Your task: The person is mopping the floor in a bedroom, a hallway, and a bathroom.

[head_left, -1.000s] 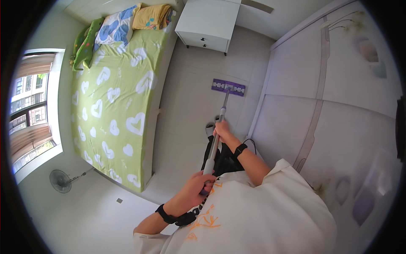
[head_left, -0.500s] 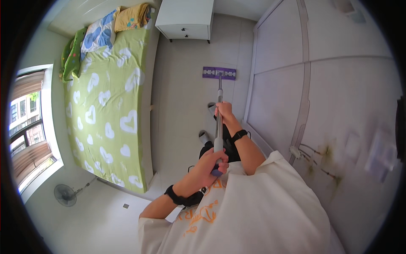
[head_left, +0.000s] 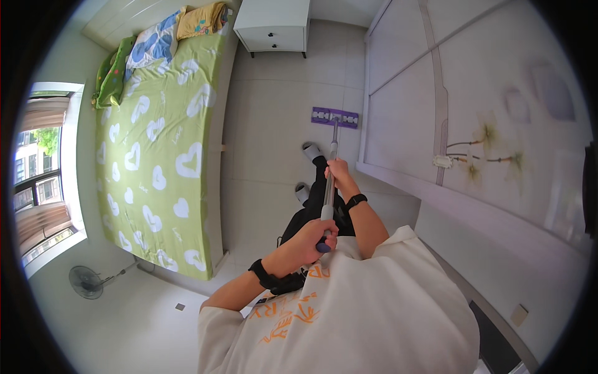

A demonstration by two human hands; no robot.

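Note:
I hold a flat mop with a grey pole (head_left: pixel 332 149) in both hands. My left hand (head_left: pixel 309 237) is closed around the pole's top end, near my chest. Farther down the pole, my right hand (head_left: pixel 339 173) grips it too. The purple mop head (head_left: pixel 335 117) lies flat on the pale tiled floor (head_left: pixel 274 112), right by the base of the sliding wardrobe doors (head_left: pixel 448 93). My feet in grey slippers (head_left: pixel 309 151) stand just behind the mop head.
A bed (head_left: pixel 156 143) with a green heart-patterned sheet and pillows fills the left. A white bedside cabinet (head_left: pixel 274 28) stands at the far end. A standing fan (head_left: pixel 87 282) is by the window (head_left: pixel 37 174) at lower left.
The view has swung so the wardrobe fills more of the right side. The mop head now lies close against the wardrobe base, and both hands have kept their grip on the pole.

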